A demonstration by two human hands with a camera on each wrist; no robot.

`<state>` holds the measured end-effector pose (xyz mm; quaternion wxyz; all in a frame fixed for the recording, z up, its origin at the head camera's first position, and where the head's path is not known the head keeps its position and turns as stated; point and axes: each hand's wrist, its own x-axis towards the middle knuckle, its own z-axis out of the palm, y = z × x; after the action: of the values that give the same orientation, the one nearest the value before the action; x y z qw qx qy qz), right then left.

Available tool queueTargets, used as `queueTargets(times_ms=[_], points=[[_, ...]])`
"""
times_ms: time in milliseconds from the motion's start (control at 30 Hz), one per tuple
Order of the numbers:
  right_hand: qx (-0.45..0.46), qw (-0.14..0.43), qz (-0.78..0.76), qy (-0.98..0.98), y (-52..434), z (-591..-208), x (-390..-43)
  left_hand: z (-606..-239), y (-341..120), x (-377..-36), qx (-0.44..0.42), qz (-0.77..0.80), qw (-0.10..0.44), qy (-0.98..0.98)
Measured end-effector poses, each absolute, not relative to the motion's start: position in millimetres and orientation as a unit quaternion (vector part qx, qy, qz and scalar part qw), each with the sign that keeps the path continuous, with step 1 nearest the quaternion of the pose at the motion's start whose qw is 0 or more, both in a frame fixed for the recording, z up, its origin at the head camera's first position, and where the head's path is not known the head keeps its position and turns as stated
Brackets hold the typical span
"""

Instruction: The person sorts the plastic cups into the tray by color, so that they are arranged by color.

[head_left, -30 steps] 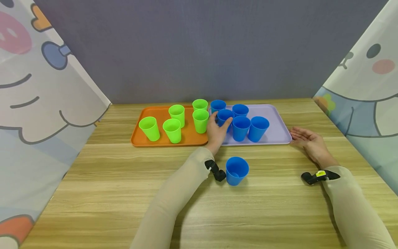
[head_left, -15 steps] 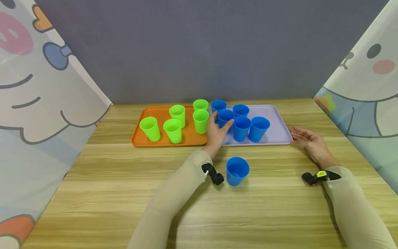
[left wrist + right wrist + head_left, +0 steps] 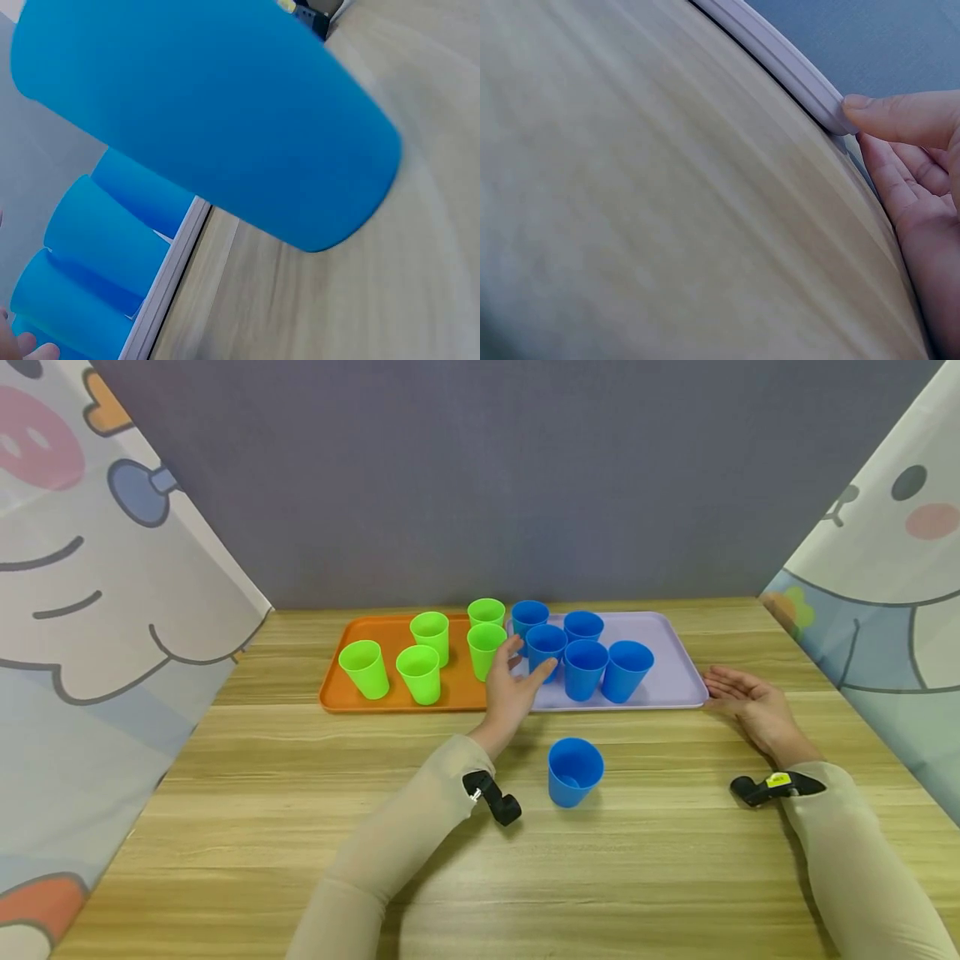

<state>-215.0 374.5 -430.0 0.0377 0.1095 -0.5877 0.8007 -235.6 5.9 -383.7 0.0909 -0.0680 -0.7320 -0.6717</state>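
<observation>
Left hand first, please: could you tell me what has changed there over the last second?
The left hand has let go of the blue cup on the lilac tray and drawn back toward the person, fingers open. The right hand stays at the tray's edge; the cups have not moved.

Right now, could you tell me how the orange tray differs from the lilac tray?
The orange tray carries five green cups; the lilac tray carries five blue ones. The right hand touches the lilac tray's edge; none touches the orange tray's. Both lie side by side on the wooden table.
</observation>
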Motion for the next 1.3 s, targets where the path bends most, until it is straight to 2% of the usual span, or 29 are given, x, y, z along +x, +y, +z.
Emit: queueTargets(times_ms=[267, 533, 833, 1000, 1300], points=[[0.108, 0.033, 0.811, -0.574, 374, -428, -214, -385, -7, -223, -0.116, -0.687, 0.056, -0.715], [0.109, 0.032, 0.814, -0.57, 373, -428, -214, -391, -22, -210, -0.247, -0.7, -0.022, -0.67], [0.109, 0.033, 0.808, -0.578, 373, -429, -214, -392, -37, -202, -0.369, -0.673, -0.165, -0.619], [0.111, 0.033, 0.808, -0.578, 374, -429, -214, -392, -40, -199, -0.426, -0.646, -0.227, -0.591], [0.105, 0.032, 0.804, -0.585, 374, -429, -215, -394, -39, -194, -0.437, -0.603, -0.246, -0.621]])
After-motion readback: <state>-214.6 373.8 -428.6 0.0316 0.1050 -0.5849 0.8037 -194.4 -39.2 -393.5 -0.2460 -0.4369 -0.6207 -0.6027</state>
